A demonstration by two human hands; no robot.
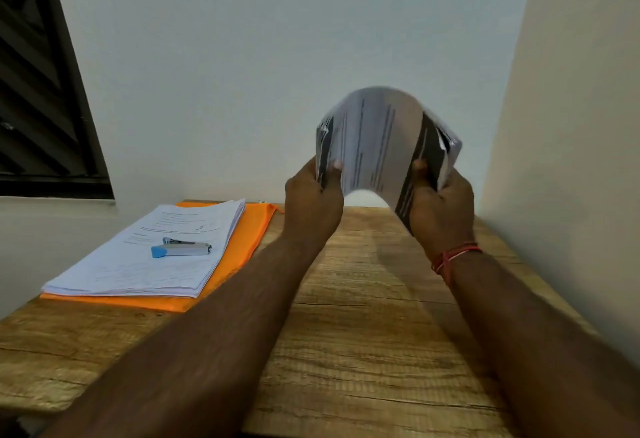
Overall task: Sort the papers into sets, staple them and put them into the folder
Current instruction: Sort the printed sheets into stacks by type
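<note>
- A bundle of printed papers (375,136) is held up in the air at centre right of the frame, above the far end of the bench (363,333) and not touching it.
- The bundle bows upward into an arch. Its sheets are blurred, so the print cannot be read; dark bands run along both side edges.
- The left hand (312,195) grips the left edge of the bundle, thumb on the near face and fingers curled behind.
- The right hand (441,205) grips the right edge the same way, thumb pressed on the front of the sheets.
- A red thread band (453,257) circles the right wrist.
- At left of the frame, a second stack of papers (138,264) lies flat on an orange folder (242,240), which lies on the bench. The folder shows past the stack along its near and right sides.
- A stapler (181,247) with a blue end lies on top of that stack, near its middle, well apart from both hands.
- A dark slatted window (38,91) fills the upper left corner of the frame, set in a pale wall.
</note>
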